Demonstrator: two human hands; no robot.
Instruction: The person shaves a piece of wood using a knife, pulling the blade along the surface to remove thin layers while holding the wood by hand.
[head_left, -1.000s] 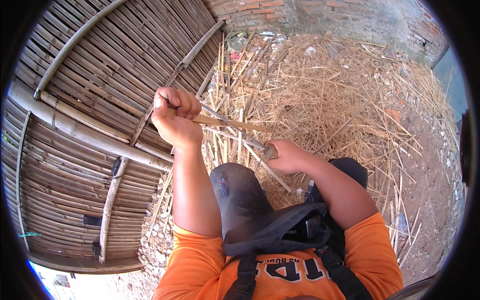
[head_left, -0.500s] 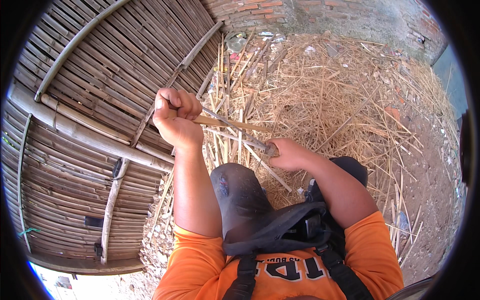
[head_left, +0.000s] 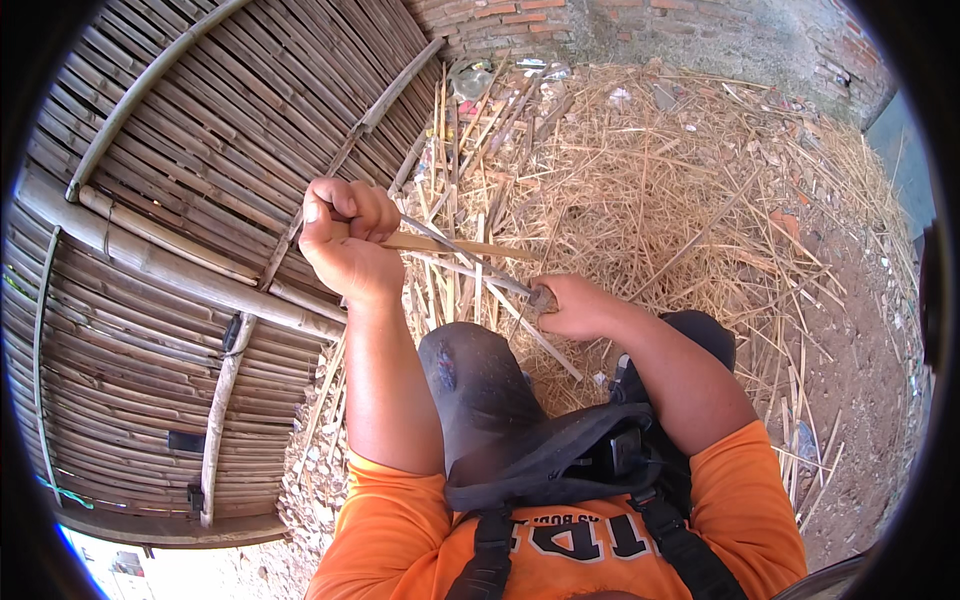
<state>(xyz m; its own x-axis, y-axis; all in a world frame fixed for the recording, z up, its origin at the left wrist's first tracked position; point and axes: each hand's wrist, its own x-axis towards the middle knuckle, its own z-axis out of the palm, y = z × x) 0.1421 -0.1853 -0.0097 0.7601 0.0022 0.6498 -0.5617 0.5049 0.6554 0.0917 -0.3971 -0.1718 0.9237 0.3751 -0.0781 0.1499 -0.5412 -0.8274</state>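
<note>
My left hand [head_left: 350, 240] is raised in front of the bamboo wall, its fingers wrapped round a flat, pale bamboo strip [head_left: 480, 249]. The strip runs out to the right, over the straw. In my right hand [head_left: 578, 307], lower and above my knees, is the handle of a knife [head_left: 508, 281]. Its long, narrow grey blade slants up and left and crosses the strip near my left hand. Whether the edge touches the strip, I cannot tell. My left palm hides the strip's near end.
On the left stands a wall of bamboo slats [head_left: 190, 240] with round poles. A heap of straw and split shavings [head_left: 640, 170] covers the ground ahead. Behind it rises a brick wall [head_left: 620, 30]. Bare dirt [head_left: 850, 400] with loose straw lies at the right.
My left hand and the strip have shifted very slightly left. The knife stays in my right hand, almost unmoved.
</note>
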